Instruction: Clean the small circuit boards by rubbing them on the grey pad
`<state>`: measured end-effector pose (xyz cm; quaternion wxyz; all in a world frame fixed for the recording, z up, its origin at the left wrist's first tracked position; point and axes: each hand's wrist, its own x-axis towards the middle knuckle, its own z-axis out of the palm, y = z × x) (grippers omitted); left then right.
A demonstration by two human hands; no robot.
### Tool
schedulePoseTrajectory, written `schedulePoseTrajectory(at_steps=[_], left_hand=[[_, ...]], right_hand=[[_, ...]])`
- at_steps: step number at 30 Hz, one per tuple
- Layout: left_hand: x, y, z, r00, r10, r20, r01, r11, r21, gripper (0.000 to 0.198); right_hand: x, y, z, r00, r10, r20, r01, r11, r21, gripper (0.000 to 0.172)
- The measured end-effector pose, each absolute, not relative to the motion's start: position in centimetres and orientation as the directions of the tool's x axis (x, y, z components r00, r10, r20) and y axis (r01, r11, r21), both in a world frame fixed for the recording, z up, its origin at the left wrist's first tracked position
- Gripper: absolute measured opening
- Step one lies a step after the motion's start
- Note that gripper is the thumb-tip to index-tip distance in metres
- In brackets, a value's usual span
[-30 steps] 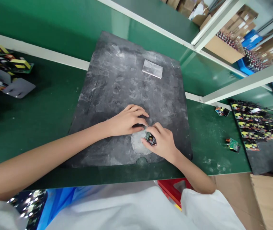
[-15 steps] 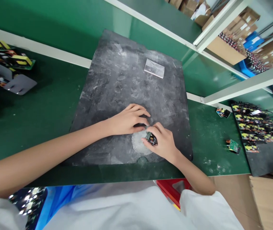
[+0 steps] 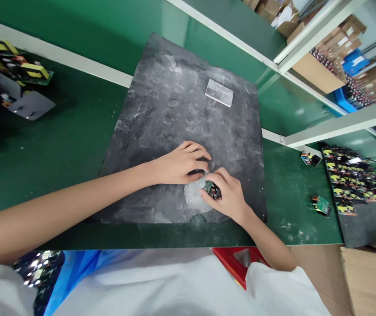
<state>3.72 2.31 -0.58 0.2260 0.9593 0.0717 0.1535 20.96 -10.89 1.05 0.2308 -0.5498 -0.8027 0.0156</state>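
In the head view my right hand grips a small circuit board with a green face and dark parts on it. The board is tilted over a whitish powdery patch on the black mat. My left hand is just to the left, its fingers curled and its thumb and forefinger close together at the patch's upper edge. Whatever those fingertips hold is too small and too hidden to make out. The two hands nearly meet at the fingertips.
A flat pale block lies on the mat's far part. Larger circuit assemblies stand at the left. Two loose boards and a tray of many boards are on the right. A red stool is below the bench edge.
The view has shifted slightly, so the mat and bench sit a little differently in the frame. Both hands keep nearly the same pose, with the board still in my right hand.
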Motion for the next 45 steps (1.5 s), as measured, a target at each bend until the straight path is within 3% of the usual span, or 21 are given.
schedulePoseTrajectory(at_steps=[45], left_hand=[[4.03,1.85,-1.43,0.935,0.162,0.316,0.062,-0.951,0.304,0.019]], right_hand=[[21.70,-10.55,1.32,-0.361,0.871,0.332,0.830,0.463,-0.312,0.019]])
